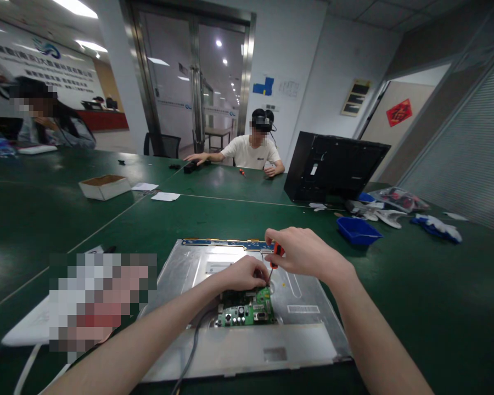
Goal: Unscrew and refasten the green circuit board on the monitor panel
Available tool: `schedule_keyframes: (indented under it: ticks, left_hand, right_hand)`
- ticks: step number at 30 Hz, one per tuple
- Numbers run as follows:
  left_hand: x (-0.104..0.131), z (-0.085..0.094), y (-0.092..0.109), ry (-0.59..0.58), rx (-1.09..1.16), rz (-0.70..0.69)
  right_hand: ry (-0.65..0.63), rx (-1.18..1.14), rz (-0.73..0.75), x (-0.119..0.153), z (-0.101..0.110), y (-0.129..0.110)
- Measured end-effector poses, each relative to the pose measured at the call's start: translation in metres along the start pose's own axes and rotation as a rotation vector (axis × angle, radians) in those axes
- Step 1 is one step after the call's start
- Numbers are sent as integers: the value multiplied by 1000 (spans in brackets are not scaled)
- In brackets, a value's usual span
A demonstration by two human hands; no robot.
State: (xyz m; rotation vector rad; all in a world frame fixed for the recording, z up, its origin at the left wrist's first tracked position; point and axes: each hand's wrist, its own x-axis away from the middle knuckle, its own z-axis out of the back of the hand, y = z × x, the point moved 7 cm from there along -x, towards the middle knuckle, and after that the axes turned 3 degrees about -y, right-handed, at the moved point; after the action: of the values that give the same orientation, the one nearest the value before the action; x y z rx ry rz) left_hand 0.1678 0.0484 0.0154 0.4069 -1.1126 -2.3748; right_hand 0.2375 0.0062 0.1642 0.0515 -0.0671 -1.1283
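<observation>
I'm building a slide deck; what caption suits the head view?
Right hand holds a screwdriver at the edge of a green circuit board, left hand close by.

Green table [415, 285], viewed from near side: I see metal panel [308, 326] at 12 o'clock. White box [102, 190] at 11; blue tray [359, 232], black monitor [335, 170] at 1.

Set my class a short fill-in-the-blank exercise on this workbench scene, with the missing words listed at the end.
1. The right hand grips a ____ whose shaft points down near the circuit board.
2. Beside the left hand, the circuit board's surface is mostly coloured ____.
3. The small tray on the table, beyond the right forearm, is coloured ____.

Missing words: screwdriver; green; blue.
</observation>
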Motion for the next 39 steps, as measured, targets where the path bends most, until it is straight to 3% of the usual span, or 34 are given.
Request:
schedule_keyframes:
  ticks: [5,13,19,27,39]
  left_hand:
    - [0,0,-1,5,-5,15]
    - [-1,0,-3,-3,0,19]
    - [1,1,2,0,-14,12]
    - [0,0,-1,-9,-9,37]
    - [-2,0,-3,-17,2,25]
  right_hand:
    - [-22,-97,53,5,1,-3]
    - [3,20,-35,-1,-2,4]
    - [-4,1,8,1,-1,0]
    - [-14,63,-110,0,-3,8]
    - [-10,111,-121,-2,0,3]
